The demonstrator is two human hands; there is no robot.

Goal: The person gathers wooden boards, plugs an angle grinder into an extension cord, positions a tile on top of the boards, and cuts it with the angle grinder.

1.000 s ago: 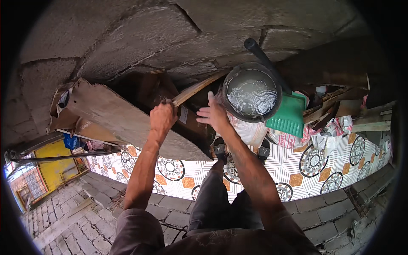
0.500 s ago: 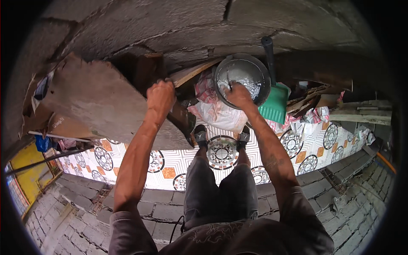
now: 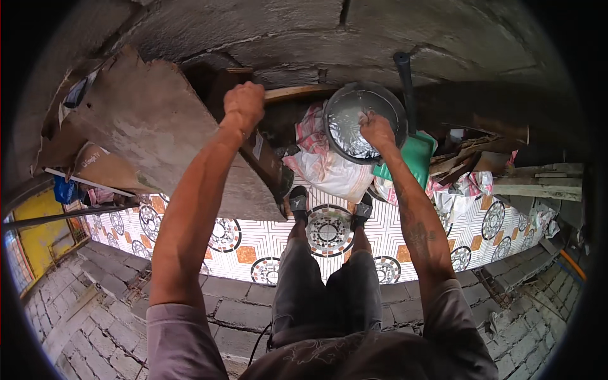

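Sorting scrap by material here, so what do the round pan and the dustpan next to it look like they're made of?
The round pan looks like metal: dull grey and shiny inside, with a dark rim that the right hand grips. The dustpan looks like plastic: flat, even green with a dark handle.

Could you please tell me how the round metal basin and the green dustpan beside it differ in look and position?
The basin is round, grey and shiny, while the dustpan is flat, green and ridged. The right hand grips the basin's rim; no hand touches the dustpan. The basin lies in front and hides part of the dustpan, whose black handle rises behind it. Both rest among the clutter by the wall.
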